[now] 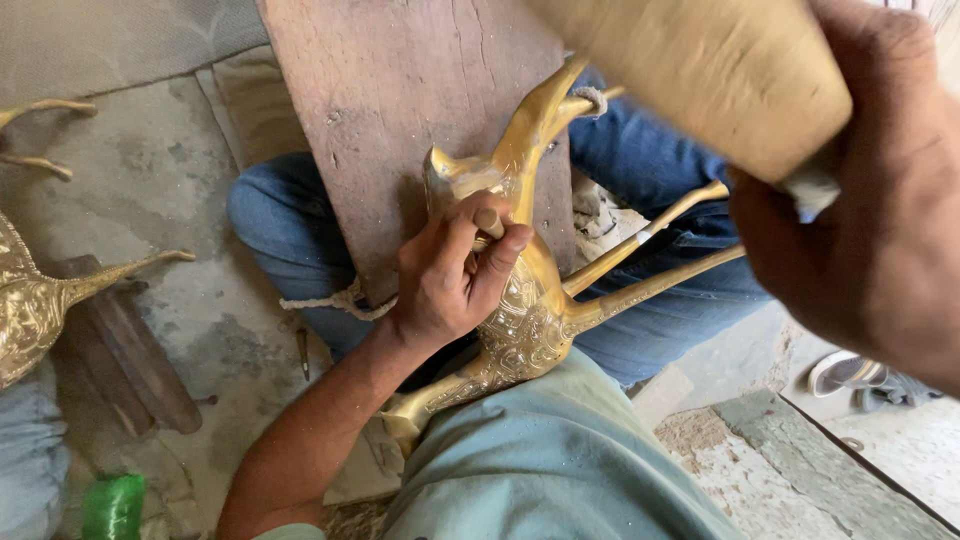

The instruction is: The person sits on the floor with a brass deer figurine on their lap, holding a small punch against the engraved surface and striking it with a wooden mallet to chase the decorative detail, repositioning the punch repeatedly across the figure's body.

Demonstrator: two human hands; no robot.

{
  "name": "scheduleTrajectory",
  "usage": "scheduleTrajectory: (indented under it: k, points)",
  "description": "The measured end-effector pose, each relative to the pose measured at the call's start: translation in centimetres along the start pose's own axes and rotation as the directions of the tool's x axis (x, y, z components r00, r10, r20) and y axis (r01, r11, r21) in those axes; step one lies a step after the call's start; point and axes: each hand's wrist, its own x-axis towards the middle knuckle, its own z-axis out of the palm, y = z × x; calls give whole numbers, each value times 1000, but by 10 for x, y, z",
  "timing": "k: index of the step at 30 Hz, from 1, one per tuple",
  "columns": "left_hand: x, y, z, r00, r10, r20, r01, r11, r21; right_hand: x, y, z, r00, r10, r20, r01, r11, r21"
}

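Brass figure: a gold-coloured engraved animal figure [525,300] lies across the person's lap, its back against a wooden board [400,110] propped between the knees.
Long axis: runs from about 7 o'clock (a leg end near the shirt) up to 1 o'clock, where the slim neck and head reach the board's upper right edge; two long legs fan out toward 3 o'clock.
Left hand [450,275]: its grip is closed around a small punch [488,222] (only the blunt top end shows), pressed down on the figure's upper body, touching it.
Right hand [860,230]: its grip is closed on the handle of a wooden mallet [700,70], raised close to the camera and blurred.
Key relation: the punch head lies at roughly 8 o'clock from the mallet face, well apart from it; the left hand is the nearer one to the figure.
Nearby: another brass figure [40,300] lies on the floor at 9 o'clock.
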Motion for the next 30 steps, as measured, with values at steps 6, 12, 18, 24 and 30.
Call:
scheduleTrajectory:
  k: [6,12,18,24,30]
  points:
    - [2,2,0,997,-72,24,73,997,-36,-5,2,-5,999,39,18,-37,995,-89]
    - [-4,-5,-1,992,-87,91,87,996,5,-12,-4,-5,999,-44,-27,39,985,-169]
    - [-10,-14,2,994,86,62,-87,996,14,-13,-6,-5,997,-71,13,72,984,-161]
    - [-10,-14,3,996,83,24,-84,996,25,-15,-8,-9,994,-84,72,101,955,-278]
    - [-8,-12,0,999,15,44,-13,999,-31,-13,-11,-13,982,-121,144,173,881,-440]
